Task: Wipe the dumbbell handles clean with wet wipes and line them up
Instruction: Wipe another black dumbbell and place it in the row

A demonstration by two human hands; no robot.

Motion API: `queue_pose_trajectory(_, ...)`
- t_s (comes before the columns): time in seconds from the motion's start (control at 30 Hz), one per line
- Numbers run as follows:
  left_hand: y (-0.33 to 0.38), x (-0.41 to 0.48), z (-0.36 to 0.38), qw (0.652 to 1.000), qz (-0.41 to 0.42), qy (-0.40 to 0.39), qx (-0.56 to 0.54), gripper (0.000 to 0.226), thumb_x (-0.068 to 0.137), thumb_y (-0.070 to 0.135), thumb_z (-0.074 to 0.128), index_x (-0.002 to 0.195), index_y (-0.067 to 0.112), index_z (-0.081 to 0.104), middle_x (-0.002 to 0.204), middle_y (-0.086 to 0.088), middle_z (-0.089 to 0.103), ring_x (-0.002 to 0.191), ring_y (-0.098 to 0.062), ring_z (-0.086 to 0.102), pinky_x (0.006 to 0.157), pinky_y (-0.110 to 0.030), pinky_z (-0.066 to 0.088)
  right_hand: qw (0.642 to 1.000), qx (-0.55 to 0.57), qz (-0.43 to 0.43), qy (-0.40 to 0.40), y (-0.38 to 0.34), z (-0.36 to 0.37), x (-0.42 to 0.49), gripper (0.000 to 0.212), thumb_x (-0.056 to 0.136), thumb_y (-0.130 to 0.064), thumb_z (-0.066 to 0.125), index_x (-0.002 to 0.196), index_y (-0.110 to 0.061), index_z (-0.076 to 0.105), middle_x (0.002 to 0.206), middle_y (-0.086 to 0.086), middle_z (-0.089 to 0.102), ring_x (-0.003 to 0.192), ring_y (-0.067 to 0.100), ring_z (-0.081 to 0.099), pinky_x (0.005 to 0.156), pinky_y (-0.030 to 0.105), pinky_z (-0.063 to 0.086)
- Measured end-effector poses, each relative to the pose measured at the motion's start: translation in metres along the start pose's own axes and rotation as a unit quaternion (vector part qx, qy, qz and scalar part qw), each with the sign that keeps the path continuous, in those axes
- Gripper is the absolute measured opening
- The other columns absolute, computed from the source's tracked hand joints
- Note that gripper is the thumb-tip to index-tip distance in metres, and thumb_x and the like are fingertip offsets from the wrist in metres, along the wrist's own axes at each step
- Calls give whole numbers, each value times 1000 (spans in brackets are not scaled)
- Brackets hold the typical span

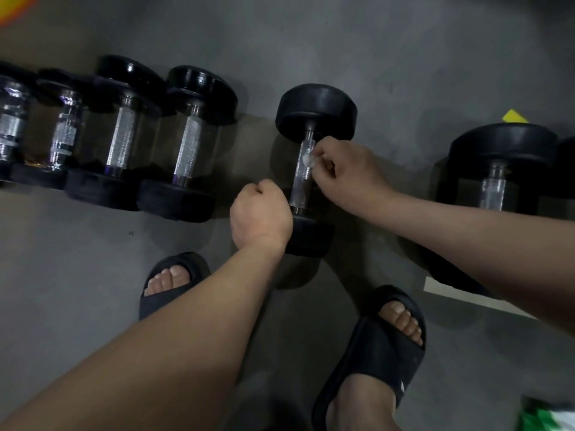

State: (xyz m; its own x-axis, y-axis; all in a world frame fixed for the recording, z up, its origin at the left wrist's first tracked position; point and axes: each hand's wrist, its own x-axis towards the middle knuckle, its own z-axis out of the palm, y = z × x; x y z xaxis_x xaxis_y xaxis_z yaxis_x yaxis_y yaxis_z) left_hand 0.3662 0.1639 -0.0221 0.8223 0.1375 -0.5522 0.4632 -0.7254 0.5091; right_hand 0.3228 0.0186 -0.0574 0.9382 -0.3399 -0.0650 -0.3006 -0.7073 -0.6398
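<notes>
Dumbbell [315, 110]: lay on the grey floor [373, 57], between the lined-up row [189, 141] on the left and a larger dumbbell [497, 169] on the right, apart from both
Right hand [345, 169]: pinched a small wad of wet wipe [308, 160] against the upper part of the knurled handle [300, 181]
Left hand [261, 213]: was clenched in a fist just beside the lower head, with nothing visible in it; contact with the dumbbell could not be told
Step in hand: judged to be wiping this handle, the lower stretch probably not yet covered
Doing it well: the wipe needed to travel the whole knurled length and round the underside, with the lower head steadied so nothing rolled
Risk: the wad looked small, so the knurling might have snagged it
</notes>
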Motion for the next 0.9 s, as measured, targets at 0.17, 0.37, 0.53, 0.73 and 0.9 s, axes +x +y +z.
queue_pose_trajectory(0.17, 0, 0, 1, 1000, 1, 5, -2, 28, 98, 32, 36, 86, 20, 58, 92, -4, 52, 87, -24, 45, 77, -31, 31, 996, -48, -66, -25, 11, 3, -4, 13, 98, -28, 53, 105, -18, 60, 90, 4, 55, 73, 23, 55, 62, 36, 47)
queue_pose_trajectory(0.37, 1, -1, 0, 1000, 1, -2, -4, 29, 99, 31, 36, 83, 18, 56, 85, -2, 51, 84, -23, 45, 76, -31, 30, 982, -131, -139, -3, 13, 1, -4, 17, 99, -20, 52, 103, -7, 63, 102, 11, 52, 73, 20, 47, 57, 35, 41)
queue_pose_trajectory(0.53, 1, -1, 1, 1000, 1, -1, -2, 29, 99, 31, 36, 84, 18, 56, 87, -2, 50, 85, -22, 45, 76, -31, 30, 977, -162, -138, -35, 11, -3, 10, 23, 94, -12, 49, 109, -2, 65, 90, 16, 55, 60, 22, 40, 55, 30, 26)
queue_pose_trajectory(0.73, 0, -1, 2, 1000, -2, -2, -10, 30, 99, 30, 36, 78, 18, 54, 81, 1, 49, 82, -21, 43, 75, -30, 29, 982, -169, -72, -54, 3, -2, 11, 36, 101, -11, 41, 135, -2, 49, 117, 18, 49, 83, 24, 43, 71, 34, 32)
queue_pose_trajectory(0.9, 0, -1, 2, 1000, -8, -9, -6, 32, 100, 30, 35, 74, 21, 51, 70, 7, 41, 69, -17, 38, 71, -29, 28, 988, -129, -81, -22, 8, 0, 12, 36, 102, -9, 43, 135, -2, 55, 117, 16, 54, 92, 27, 53, 74, 32, 35)
